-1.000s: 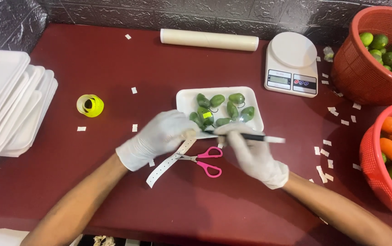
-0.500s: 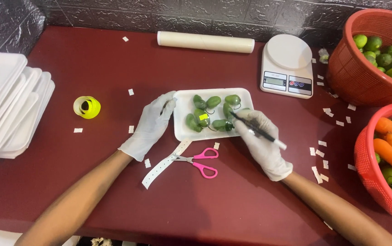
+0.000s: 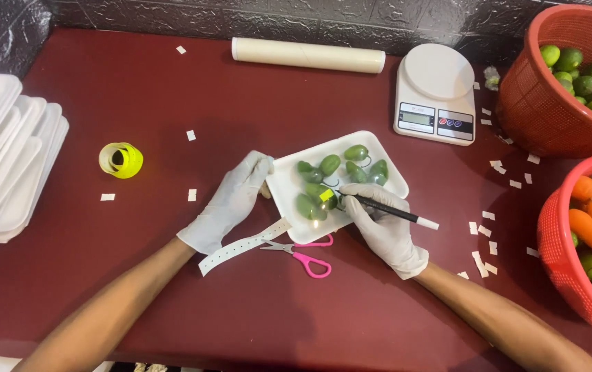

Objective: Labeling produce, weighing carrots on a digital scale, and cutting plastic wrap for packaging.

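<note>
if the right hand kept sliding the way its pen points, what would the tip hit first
The right hand aims the pen up-left, so its tip would first meet the small yellow label on the wrapped green peppers in the white tray; it looks almost touching already.

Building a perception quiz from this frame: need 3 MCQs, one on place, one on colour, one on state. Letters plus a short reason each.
1. Where are the scissors?
A. On the scale
B. On the table just below the white tray
C. In the basket

2. What colour is the small tape roll at the left?
A. Yellow
B. Blue
C. Black

3. What is the right hand doing?
A. Lying flat and empty
B. Lifting a carrot
C. Holding a black pen with its tip at a yellow label

Answers:
1 B: the pink-handled scissors lie on the red table, partly under the near edge of the tray.
2 A: the roll is bright yellow.
3 C: the pen is gripped in the gloved fingers and its tip meets the yellow label on the wrapped green peppers; the left hand steadies the tray's edge.
</note>
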